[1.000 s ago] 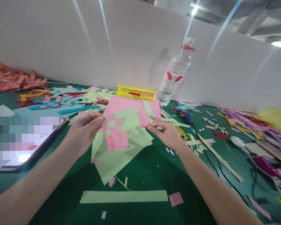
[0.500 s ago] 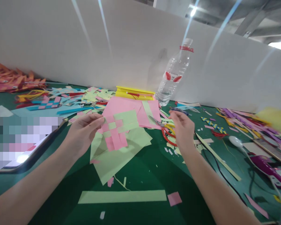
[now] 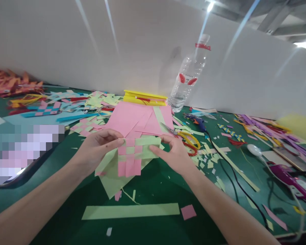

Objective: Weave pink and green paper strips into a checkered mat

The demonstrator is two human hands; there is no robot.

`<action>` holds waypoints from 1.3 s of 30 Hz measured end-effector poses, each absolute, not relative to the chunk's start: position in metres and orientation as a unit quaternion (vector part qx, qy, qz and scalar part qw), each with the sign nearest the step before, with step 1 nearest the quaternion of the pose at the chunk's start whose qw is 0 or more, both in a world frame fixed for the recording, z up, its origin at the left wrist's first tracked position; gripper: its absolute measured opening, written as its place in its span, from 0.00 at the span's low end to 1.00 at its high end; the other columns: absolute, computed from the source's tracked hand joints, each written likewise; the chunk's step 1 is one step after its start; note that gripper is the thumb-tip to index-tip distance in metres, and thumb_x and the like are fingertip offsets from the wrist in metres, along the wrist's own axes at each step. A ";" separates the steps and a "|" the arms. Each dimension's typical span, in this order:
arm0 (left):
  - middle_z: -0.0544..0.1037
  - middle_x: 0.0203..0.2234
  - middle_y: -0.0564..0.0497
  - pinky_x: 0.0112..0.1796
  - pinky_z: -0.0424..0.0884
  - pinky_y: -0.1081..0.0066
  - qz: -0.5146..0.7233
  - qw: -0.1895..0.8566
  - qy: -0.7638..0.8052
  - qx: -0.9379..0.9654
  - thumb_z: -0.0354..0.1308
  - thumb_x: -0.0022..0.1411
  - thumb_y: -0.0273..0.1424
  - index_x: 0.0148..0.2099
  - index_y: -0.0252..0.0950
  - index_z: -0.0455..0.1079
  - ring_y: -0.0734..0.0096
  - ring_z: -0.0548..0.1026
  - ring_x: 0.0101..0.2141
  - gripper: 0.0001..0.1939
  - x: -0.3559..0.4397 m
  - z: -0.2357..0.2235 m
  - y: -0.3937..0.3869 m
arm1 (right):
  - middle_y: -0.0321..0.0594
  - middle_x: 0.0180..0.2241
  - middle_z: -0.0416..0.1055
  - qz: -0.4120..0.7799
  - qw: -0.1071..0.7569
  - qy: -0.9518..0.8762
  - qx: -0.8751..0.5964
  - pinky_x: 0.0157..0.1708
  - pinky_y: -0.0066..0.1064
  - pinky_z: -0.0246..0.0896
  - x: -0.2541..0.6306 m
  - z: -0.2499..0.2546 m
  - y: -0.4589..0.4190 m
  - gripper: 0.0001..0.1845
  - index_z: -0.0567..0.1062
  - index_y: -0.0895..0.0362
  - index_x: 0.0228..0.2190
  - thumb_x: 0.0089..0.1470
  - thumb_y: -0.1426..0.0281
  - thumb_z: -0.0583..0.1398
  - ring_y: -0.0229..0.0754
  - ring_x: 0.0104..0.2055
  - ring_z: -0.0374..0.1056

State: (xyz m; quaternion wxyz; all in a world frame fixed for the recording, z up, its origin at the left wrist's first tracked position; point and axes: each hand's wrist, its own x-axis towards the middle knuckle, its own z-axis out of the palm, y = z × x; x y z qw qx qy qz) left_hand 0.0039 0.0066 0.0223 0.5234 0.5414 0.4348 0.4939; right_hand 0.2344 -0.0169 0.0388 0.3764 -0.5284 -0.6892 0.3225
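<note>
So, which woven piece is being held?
The pink-green one between the left hand and right hand; the pink-blue one and blue-yellow one lie untouched.

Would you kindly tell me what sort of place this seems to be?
It is probably a papercraft work area: a pink and green woven paper is in hand, scissors lie close by, and cut paper scraps are strewn around.

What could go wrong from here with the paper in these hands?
The weave, pinched by the left hand and the right hand, might loosen if tugged, since its lower pink ends hang unwoven. The scissors lie just beyond the right hand, so it could brush against them.
</note>
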 end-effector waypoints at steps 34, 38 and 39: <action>0.76 0.28 0.53 0.30 0.66 0.74 0.589 0.492 0.476 0.429 0.67 0.50 0.31 0.32 0.37 0.75 0.74 0.71 0.29 0.06 -0.009 0.014 0.018 | 0.31 0.21 0.70 0.216 0.597 -0.669 -0.386 0.38 0.35 0.66 0.250 0.017 -0.009 0.08 0.65 0.52 0.34 0.62 0.63 0.50 0.37 0.25 0.69; 0.73 0.25 0.56 0.30 0.65 0.76 0.623 0.453 0.473 0.429 0.65 0.52 0.29 0.29 0.37 0.73 0.78 0.68 0.27 0.03 -0.007 0.016 0.017 | 0.29 0.16 0.66 0.194 0.403 -0.792 -0.415 0.22 0.28 0.57 0.248 0.011 -0.014 0.10 0.68 0.53 0.35 0.61 0.63 0.50 0.34 0.17 0.62; 0.73 0.25 0.57 0.31 0.65 0.76 0.632 0.439 0.468 0.434 0.65 0.52 0.28 0.29 0.37 0.72 0.78 0.68 0.27 0.03 -0.006 0.017 0.016 | 0.30 0.17 0.66 0.165 0.378 -0.802 -0.432 0.22 0.27 0.56 0.246 0.010 -0.014 0.10 0.69 0.54 0.34 0.61 0.63 0.51 0.34 0.18 0.62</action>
